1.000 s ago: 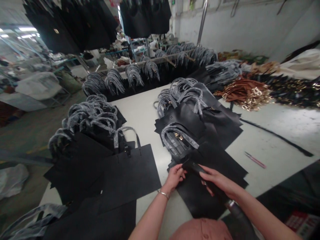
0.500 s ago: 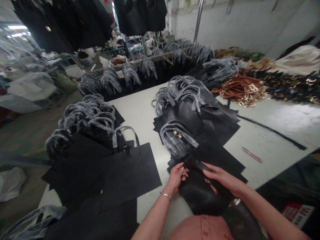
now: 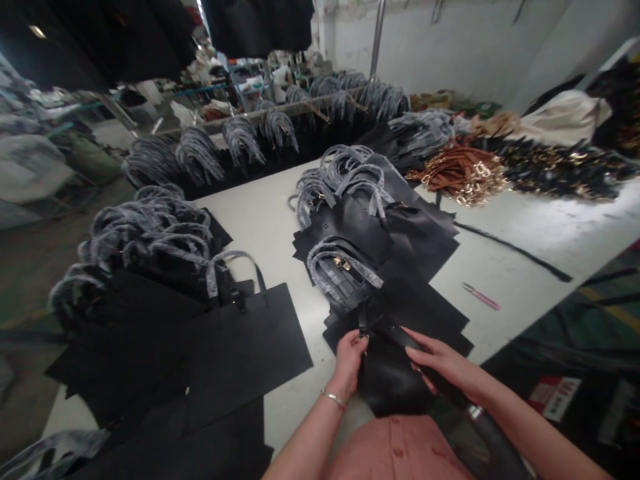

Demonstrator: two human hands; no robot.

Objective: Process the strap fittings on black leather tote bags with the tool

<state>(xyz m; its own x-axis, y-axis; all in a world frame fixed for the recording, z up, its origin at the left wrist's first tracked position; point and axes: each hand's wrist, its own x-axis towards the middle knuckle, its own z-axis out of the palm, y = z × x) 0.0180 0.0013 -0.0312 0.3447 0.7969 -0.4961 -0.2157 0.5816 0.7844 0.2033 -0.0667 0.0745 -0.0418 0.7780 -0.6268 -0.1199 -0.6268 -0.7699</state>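
Broadly, a pale, smooth-topped counter (image 3: 270, 213) carries everything. Left side: large heap of flat black bags (image 3: 135, 313), matte, leather-like, square-cornered, overlapping. Their looped handles (image 3: 155, 220) are wound in cloudy, crinkled grey wrap. Right of centre: a second fanned pile (image 3: 420, 240), its panels showing a soft sheen. Nearest the person, one black panel (image 3: 395, 377) lies beneath both hands, smooth, faintly glossy. Far right, a bundle of rust-brown straps (image 3: 445, 170), thin, leathery, ending in shiny gold-toned clasps (image 3: 475, 190). In front of it a long, flat black strap (image 3: 515, 248) lies slantwise. Right hand (image 3: 440, 357): fingers curled round a long dark piece (image 3: 453, 392) with a silver-coloured ring (image 3: 475, 412); what it is, cannot tell. Left hand (image 3: 349, 357): thumb and fingers pinching the end of a narrow black tab (image 3: 363, 321) over the panel; silvery bangle (image 3: 333, 398) at the wrist. Slender pink-handled thread snips (image 3: 483, 297) lie to the right, apart from both hands. Smallest noted: a gold-toned fitting (image 3: 341, 264), angular, within a wrapped handle loop just beyond the hands.
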